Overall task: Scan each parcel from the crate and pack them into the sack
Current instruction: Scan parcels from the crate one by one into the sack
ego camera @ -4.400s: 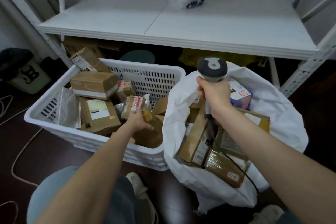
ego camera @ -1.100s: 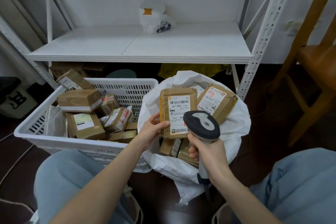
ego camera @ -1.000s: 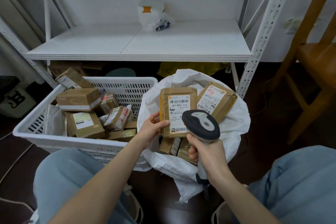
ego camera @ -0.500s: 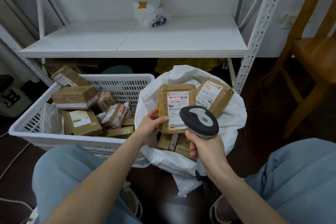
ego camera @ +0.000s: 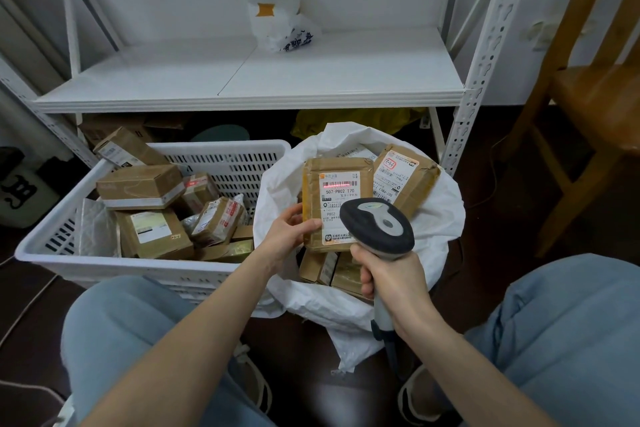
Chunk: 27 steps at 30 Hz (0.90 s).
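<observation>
Head view. The left hand grips a brown parcel by its lower left edge, thumb on the front face and fingers behind. The parcel is upright above the open mouth of the white sack, with its label facing the camera. The right hand is wrapped round the handle of the scanner. The scanner's head points at the label and overlaps the parcel's lower right corner. A red scan line lies across the barcode at the top of the label.

Changes:
- 4.4 s ago the left hand was down among the parcels in the crate, and the scanner was held high over the sack.
- 1.1 s ago the parcel was already held over the sack, but its label showed no red line.
- The line appeared 0.5 s ago and remains on the barcode.

A second parcel leans at the sack's far rim, just right of the held one. More parcels lie lower inside the sack. The crate stands directly left of the sack and holds several brown parcels. Behind both is a white shelf carrying a plastic bag.
</observation>
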Motion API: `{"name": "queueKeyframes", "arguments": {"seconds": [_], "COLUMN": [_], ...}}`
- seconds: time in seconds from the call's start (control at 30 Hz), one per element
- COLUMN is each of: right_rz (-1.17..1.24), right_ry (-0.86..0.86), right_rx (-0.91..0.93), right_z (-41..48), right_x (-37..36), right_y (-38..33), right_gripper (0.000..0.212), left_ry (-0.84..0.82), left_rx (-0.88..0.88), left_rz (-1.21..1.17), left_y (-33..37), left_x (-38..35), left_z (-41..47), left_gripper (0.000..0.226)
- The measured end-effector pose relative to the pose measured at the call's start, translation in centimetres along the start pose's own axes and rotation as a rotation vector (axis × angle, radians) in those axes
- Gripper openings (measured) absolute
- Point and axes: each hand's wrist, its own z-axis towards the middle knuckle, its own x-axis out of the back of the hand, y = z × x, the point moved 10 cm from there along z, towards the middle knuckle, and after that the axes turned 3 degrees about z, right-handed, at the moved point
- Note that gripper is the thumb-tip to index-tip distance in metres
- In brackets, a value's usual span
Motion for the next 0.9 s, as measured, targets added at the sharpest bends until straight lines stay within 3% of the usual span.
{"name": "queueKeyframes", "arguments": {"seconds": [0.23,0.4,0.57,0.7,0.9], "right_rz": [0.01,0.005,0.078,0.071,0.14], "right_ry": [-0.011,-0.008,0.097,0.143,0.19], "right_rx": [-0.007,-0.001,0.05,0.058,0.054], "right_z": [0.3,1.5,4.6,6.4,7.6], "right_x": [0.0,0.7,4.1,4.9,6.6], "right_y": [0.3,-0.5,-3.7,-4.2,-4.2], "right_gripper": [0.021,0.016,0.017,0.02,0.019], "left_ry": [0.003,0.01,-0.126,-0.128,-0.042], "left_rx": [0.004,0.02,0.269,0.404,0.313], "left_rz": [0.024,0.186,0.464,0.479,0.445], "left_y": [-0.1,0.1,-0.7,-1.4,0.9], "left_x": [-0.2,-0.3,-2.5,-4.3,-3.4], "left_z": [0.1,-0.2,-1.8,-1.7,-0.1], "left_gripper": [0.058,0.059,0.049,0.052,0.054]}}
